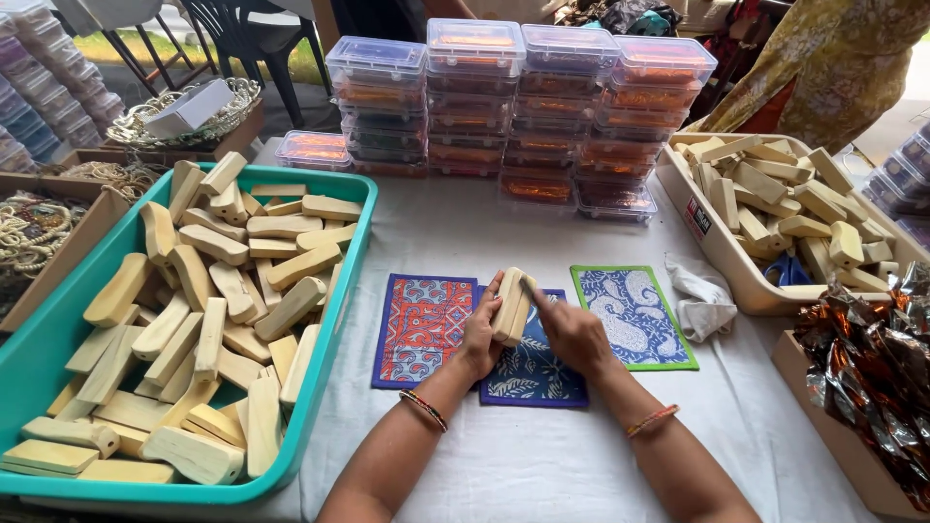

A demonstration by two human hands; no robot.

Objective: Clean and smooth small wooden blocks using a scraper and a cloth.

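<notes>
Fingers (495,293) of the left hand (480,334) wrap the left edge of a pale wooden block (511,306), grasping it upright; how far they reach behind it is hidden. Right hand (573,334) pinches the block's right edge near its top with thumb and forefinger, its other fingers curled and partly out of sight. So the block stands between both hands, just above a dark blue printed cloth mat (535,373) on the white-covered tabletop (542,455). A red-patterned mat (422,329) lies left, a green-bordered one (635,317) right. Further out sit a teal tray (341,320) of wooden blocks, cut off at the left, and stacked clear plastic boxes (518,107) whose contents are hard to make out.
</notes>
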